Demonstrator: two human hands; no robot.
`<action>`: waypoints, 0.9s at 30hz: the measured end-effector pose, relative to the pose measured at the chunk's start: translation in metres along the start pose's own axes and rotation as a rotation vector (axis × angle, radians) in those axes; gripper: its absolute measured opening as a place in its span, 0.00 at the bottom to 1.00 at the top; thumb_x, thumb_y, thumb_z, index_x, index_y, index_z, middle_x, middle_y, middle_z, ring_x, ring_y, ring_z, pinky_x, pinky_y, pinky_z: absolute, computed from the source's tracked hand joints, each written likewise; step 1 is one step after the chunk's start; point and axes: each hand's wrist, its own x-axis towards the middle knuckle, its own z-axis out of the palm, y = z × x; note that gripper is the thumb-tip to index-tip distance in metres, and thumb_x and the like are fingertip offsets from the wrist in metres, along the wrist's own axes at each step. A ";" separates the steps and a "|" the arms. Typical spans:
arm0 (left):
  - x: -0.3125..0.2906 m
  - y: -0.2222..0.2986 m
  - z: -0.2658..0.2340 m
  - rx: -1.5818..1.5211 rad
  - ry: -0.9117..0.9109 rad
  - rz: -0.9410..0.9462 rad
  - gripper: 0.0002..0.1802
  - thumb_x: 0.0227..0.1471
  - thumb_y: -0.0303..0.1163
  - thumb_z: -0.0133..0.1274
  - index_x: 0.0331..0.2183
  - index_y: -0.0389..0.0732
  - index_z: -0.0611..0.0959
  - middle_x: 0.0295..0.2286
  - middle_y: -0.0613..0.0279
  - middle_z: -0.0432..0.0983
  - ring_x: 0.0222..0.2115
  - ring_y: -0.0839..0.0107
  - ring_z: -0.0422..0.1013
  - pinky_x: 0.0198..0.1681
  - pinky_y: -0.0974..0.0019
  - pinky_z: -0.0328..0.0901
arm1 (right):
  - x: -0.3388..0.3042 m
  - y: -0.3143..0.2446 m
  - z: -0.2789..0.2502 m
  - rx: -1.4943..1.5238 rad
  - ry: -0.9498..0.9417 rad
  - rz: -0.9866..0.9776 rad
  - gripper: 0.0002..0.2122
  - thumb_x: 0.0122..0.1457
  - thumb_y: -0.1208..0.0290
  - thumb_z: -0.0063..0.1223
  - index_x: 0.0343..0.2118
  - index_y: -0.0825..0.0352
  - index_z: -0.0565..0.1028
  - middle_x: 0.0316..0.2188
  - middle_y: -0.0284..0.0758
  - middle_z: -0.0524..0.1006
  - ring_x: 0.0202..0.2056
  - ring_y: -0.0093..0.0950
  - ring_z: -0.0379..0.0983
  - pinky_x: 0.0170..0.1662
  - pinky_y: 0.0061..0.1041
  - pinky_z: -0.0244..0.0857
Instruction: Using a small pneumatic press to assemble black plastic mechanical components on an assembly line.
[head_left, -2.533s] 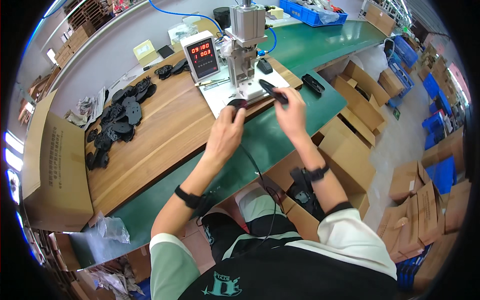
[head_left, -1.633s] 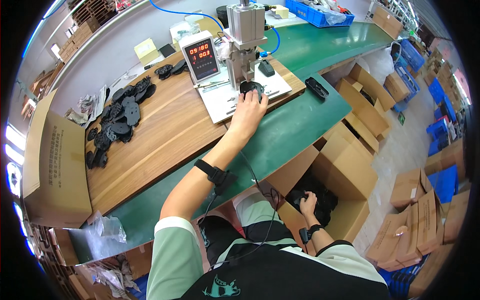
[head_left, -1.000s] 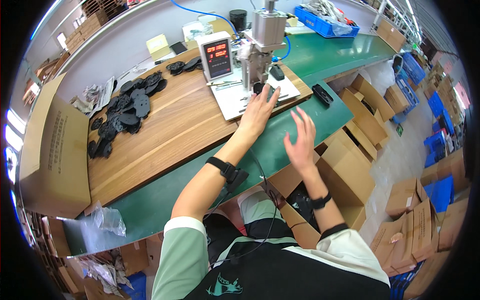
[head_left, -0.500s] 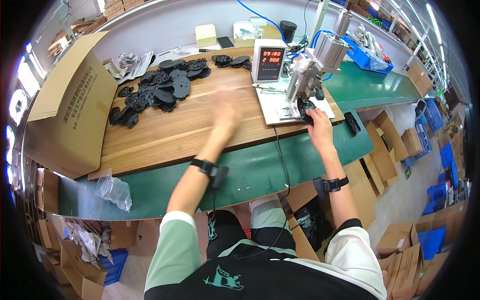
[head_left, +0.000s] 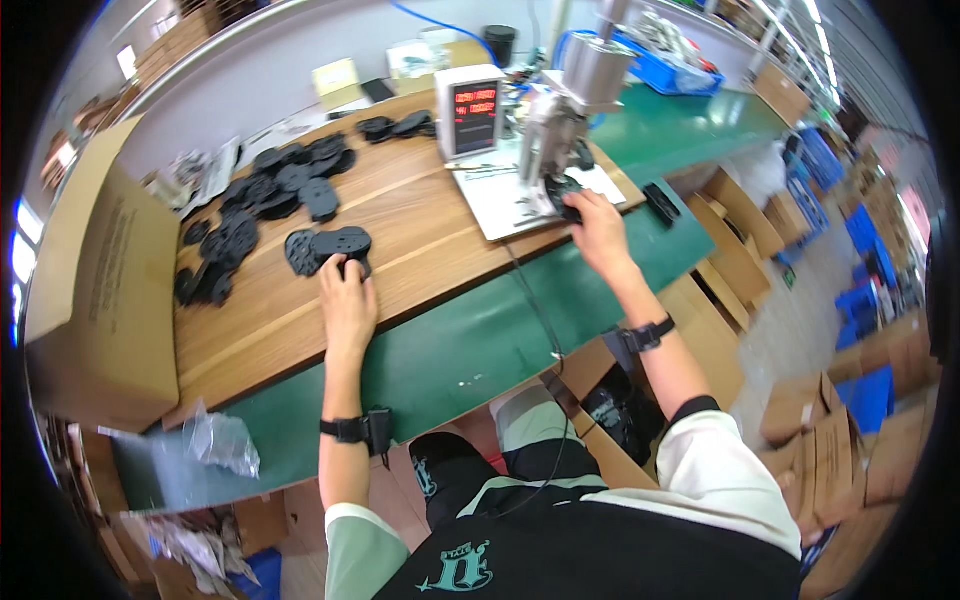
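On the wooden board [head_left: 410, 235], my left hand [head_left: 349, 300] closes its fingertips on the near edge of a flat black plastic part [head_left: 341, 241]. Another black part with holes [head_left: 301, 254] lies against it on the left. My right hand [head_left: 600, 234] grips a dark rounded plastic part [head_left: 563, 190] beneath the head of a metal bench press [head_left: 552, 135]. The press head and my fingers partly hide that part. Beyond my left hand spreads a heap of similar black parts [head_left: 265, 188].
A control box with a red display [head_left: 472, 112] stands left of the press on a white base plate [head_left: 500, 218]. A large cardboard box [head_left: 95, 290] borders the board at left. A black piece [head_left: 661, 204] lies on the green table [head_left: 455, 350], a clear plastic bag [head_left: 222, 443] at its front left.
My left hand has moved left and down to the black parts and now grips one, pulled apart from the heap. The right hand stays at the press. The head view has shifted.
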 end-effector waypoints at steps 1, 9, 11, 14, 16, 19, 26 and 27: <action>-0.002 -0.001 -0.003 -0.020 -0.014 0.023 0.11 0.58 0.26 0.57 0.42 0.36 0.77 0.50 0.45 0.70 0.55 0.46 0.66 0.58 0.48 0.63 | 0.001 -0.003 0.003 0.000 0.003 -0.002 0.18 0.46 0.85 0.60 0.43 0.65 0.78 0.41 0.38 0.77 0.46 0.44 0.73 0.50 0.42 0.71; -0.001 0.033 -0.008 -0.261 0.156 0.075 0.09 0.66 0.27 0.50 0.46 0.36 0.76 0.39 0.48 0.76 0.41 0.48 0.73 0.47 0.53 0.66 | 0.000 -0.005 -0.004 -0.018 0.000 0.017 0.18 0.48 0.86 0.59 0.44 0.66 0.78 0.41 0.38 0.76 0.45 0.44 0.73 0.49 0.43 0.72; -0.002 0.036 -0.010 -0.350 0.219 0.115 0.10 0.66 0.28 0.48 0.48 0.36 0.76 0.40 0.47 0.76 0.39 0.45 0.74 0.43 0.52 0.69 | 0.000 -0.003 -0.004 -0.018 0.003 0.007 0.18 0.48 0.86 0.59 0.44 0.66 0.78 0.41 0.38 0.76 0.45 0.44 0.73 0.49 0.43 0.72; -0.003 0.043 -0.019 -0.358 0.120 0.210 0.13 0.64 0.29 0.52 0.49 0.37 0.76 0.41 0.47 0.76 0.40 0.44 0.75 0.41 0.52 0.70 | 0.002 -0.002 -0.004 -0.019 -0.016 0.011 0.18 0.47 0.86 0.59 0.44 0.66 0.78 0.41 0.38 0.76 0.45 0.44 0.73 0.49 0.42 0.72; -0.006 0.041 -0.013 -0.364 0.118 0.232 0.17 0.60 0.27 0.56 0.50 0.37 0.76 0.41 0.47 0.76 0.38 0.44 0.75 0.39 0.52 0.71 | 0.004 -0.004 -0.003 -0.005 -0.036 0.022 0.18 0.47 0.86 0.59 0.43 0.67 0.79 0.40 0.38 0.76 0.45 0.44 0.73 0.49 0.42 0.72; -0.007 0.046 -0.011 -0.319 0.173 0.280 0.22 0.55 0.20 0.58 0.52 0.38 0.77 0.44 0.49 0.78 0.40 0.48 0.78 0.43 0.52 0.74 | 0.005 -0.008 -0.004 -0.002 -0.043 0.052 0.17 0.46 0.86 0.59 0.42 0.67 0.79 0.40 0.38 0.76 0.46 0.44 0.73 0.49 0.42 0.72; 0.007 0.087 0.008 -0.209 0.081 0.488 0.25 0.54 0.19 0.57 0.55 0.41 0.81 0.52 0.52 0.79 0.53 0.54 0.76 0.55 0.54 0.73 | 0.011 0.000 -0.009 -0.025 -0.063 0.051 0.15 0.49 0.85 0.57 0.41 0.67 0.79 0.41 0.39 0.76 0.47 0.44 0.73 0.50 0.42 0.72; 0.011 0.104 0.013 -0.202 0.053 0.530 0.26 0.55 0.19 0.56 0.56 0.42 0.80 0.54 0.51 0.78 0.55 0.53 0.75 0.57 0.53 0.71 | 0.013 0.003 -0.013 0.030 -0.055 0.041 0.14 0.49 0.85 0.57 0.41 0.68 0.79 0.41 0.40 0.77 0.46 0.44 0.73 0.50 0.42 0.72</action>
